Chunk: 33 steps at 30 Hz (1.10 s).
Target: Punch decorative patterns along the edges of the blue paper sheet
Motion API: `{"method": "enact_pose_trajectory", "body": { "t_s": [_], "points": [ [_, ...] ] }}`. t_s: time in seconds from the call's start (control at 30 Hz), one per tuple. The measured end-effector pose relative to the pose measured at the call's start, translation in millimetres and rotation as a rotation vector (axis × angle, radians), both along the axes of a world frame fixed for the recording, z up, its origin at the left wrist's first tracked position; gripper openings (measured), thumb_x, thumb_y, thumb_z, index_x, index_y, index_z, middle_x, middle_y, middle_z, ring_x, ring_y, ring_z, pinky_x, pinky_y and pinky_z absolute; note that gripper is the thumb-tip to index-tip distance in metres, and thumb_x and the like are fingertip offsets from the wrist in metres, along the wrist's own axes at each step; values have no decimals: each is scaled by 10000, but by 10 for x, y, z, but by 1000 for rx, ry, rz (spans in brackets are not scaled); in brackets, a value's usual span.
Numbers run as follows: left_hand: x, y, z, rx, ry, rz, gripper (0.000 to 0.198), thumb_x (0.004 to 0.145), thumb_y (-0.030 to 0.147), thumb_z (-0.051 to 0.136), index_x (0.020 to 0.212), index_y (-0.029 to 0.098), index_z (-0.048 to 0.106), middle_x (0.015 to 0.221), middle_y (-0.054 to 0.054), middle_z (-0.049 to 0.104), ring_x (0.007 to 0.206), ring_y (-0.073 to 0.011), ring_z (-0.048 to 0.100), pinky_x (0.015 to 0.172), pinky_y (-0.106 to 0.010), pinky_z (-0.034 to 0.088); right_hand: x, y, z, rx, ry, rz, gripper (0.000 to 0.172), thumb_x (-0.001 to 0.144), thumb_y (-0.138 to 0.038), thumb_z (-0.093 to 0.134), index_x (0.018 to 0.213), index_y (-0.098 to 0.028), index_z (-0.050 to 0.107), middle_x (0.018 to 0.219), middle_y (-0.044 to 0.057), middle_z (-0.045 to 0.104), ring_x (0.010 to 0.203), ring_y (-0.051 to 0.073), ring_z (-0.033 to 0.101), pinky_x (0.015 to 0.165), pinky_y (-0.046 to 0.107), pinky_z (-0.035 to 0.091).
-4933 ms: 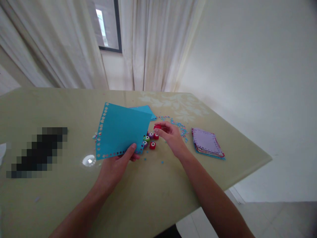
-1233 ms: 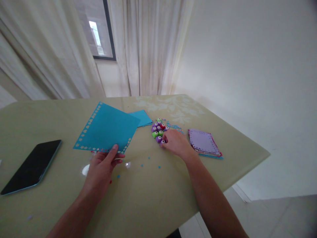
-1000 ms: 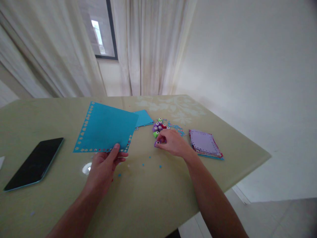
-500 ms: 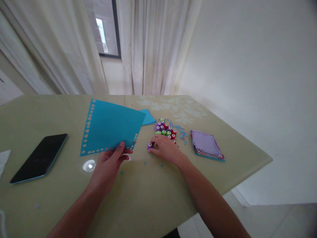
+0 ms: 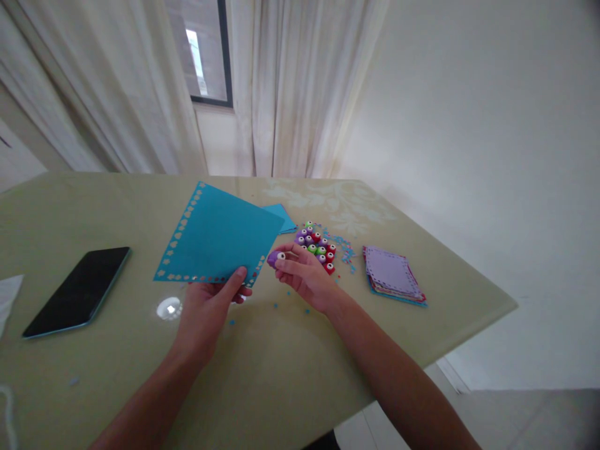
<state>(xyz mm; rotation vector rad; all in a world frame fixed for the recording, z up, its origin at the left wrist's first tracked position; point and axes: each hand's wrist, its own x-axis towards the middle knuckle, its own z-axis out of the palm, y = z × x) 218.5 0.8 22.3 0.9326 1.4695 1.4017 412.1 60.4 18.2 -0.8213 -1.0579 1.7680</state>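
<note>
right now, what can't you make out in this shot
In the head view:
Turquoise four-sided paper sheet with punched edges: its back, turned away.
Rounded purple piece with an eye-like top: one side, covered by the right hand.
Turquoise paper lying behind: left part, hidden by the held sheet.
White flat sheet: cut off by the left edge.
Tiny blue scraps: shapes too small.

Totals two hands (image 5: 210, 306), one raised blue sheet (image 5: 220, 234), one pinched purple punch (image 5: 274, 259).
Right of the raised blue sheet, counts over ten more punches (image 5: 317, 237) and one lilac-topped stack (image 5: 392, 272); behind it, one blue-topped pile (image 5: 280, 210); left of it, one tablet (image 5: 77, 290), one white paper (image 5: 8, 297), one white cord (image 5: 8, 409).
</note>
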Motion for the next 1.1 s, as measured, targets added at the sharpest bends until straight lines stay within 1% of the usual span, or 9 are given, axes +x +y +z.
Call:
{"method": "enact_pose_trajectory", "body": {
  "t_s": [0.17, 0.27, 0.4, 0.53, 0.67, 0.73, 0.9, 1.0, 1.1],
  "points": [
    [2, -11, 3, 20, 28, -20, 403, 664, 595, 883, 702, 205, 790, 554, -77, 704, 563, -249, 674, 542, -332, 522, -8, 13, -34, -52, 37, 13, 488, 671, -361, 1021, 1037, -229, 727, 951, -16, 758, 724, 108, 669, 679, 232, 542],
    [6, -14, 1, 34, 44, -23, 395, 679, 589, 873, 727, 205, 793, 563, -82, 718, 554, -248, 674, 537, -330, 521, -9, 10, -36, -48, 57, 4, 494, 692, -399, 1016, 1053, -233, 722, 970, -14, 759, 750, 109, 693, 692, 225, 554],
    [13, -20, 5, 41, 87, -30, 378, 706, 582, 853, 747, 211, 791, 591, -89, 745, 538, -249, 672, 528, -334, 522, -13, -17, -7, -12, 51, 3, 504, 698, -428, 1013, 1052, -246, 703, 988, -17, 741, 803, 127, 713, 745, 248, 577],
    [18, -15, -4, 29, 114, -35, 389, 700, 592, 846, 751, 211, 791, 595, -90, 749, 537, -258, 681, 519, -340, 522, -32, -42, 2, 39, 21, -29, 510, 661, -378, 1024, 1043, -253, 710, 975, -28, 717, 816, 133, 680, 820, 290, 580],
    [36, -4, -6, 39, 110, -20, 395, 659, 587, 858, 750, 211, 775, 623, -86, 757, 537, -250, 686, 522, -339, 519, -54, -27, -41, 86, -20, -80, 506, 619, -313, 1033, 1037, -254, 754, 988, -27, 741, 861, 146, 668, 870, 306, 558],
    [37, -11, -3, 30, 117, -38, 405, 669, 598, 847, 760, 213, 762, 626, -77, 755, 553, -253, 698, 540, -344, 533, -59, -13, -64, 90, -26, -86, 507, 600, -307, 1042, 1023, -251, 767, 970, -26, 754, 858, 153, 667, 879, 318, 550],
    [1, -41, -7, 3, 202, -113, 407, 751, 613, 792, 815, 214, 747, 650, -51, 767, 610, -249, 726, 598, -345, 563, -63, -1, -57, 57, 16, -76, 461, 621, -414, 1045, 962, -242, 787, 901, -19, 759, 786, 142, 627, 783, 297, 498],
    [-1, -38, 11, -29, 223, -140, 408, 736, 617, 780, 797, 215, 741, 632, -47, 760, 598, -248, 720, 603, -350, 565, -65, -5, -24, 32, 31, -69, 440, 622, -460, 1046, 888, -233, 778, 860, -24, 732, 753, 129, 593, 735, 283, 468],
    [17, -29, 47, -50, 239, -145, 397, 717, 615, 765, 763, 223, 727, 604, -44, 743, 589, -253, 717, 591, -352, 558, -67, -8, -4, 20, 26, -58, 448, 615, -469, 1052, 866, -230, 769, 822, -36, 699, 730, 118, 562, 706, 270, 447]
  ]
}}
